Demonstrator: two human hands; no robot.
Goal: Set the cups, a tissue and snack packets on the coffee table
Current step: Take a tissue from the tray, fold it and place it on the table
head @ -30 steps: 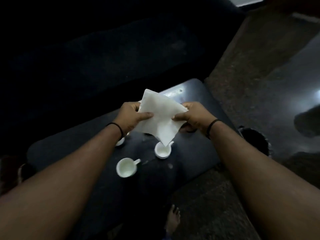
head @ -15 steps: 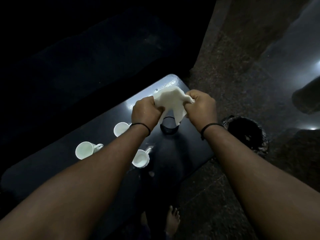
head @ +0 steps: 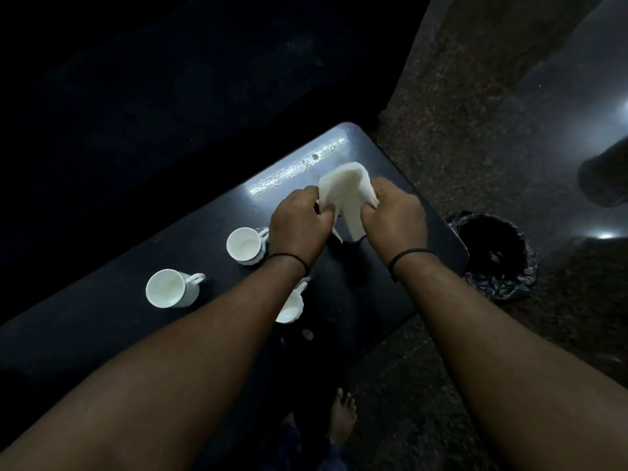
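Note:
A white tissue point(head: 347, 190) is bunched between my left hand point(head: 299, 222) and my right hand point(head: 396, 217), both gripping it above the far right part of the dark coffee table point(head: 190, 212). Its lower end hangs into a dark holder point(head: 353, 239) that my hands mostly hide. Three white cups stand on the table: one point(head: 245, 245) just left of my left wrist, one point(head: 171, 287) further left, and one point(head: 291, 305) partly hidden under my left forearm.
A dark sofa point(head: 170, 79) runs along the table's far side. A bin with a black liner point(head: 492, 256) stands on the stone floor right of the table. My bare foot point(head: 343, 416) is at the table's near edge.
The flat, spread tissue has been gathered into a bunch and lowered toward the dark holder. My view has shifted, so the cups now lie further left.

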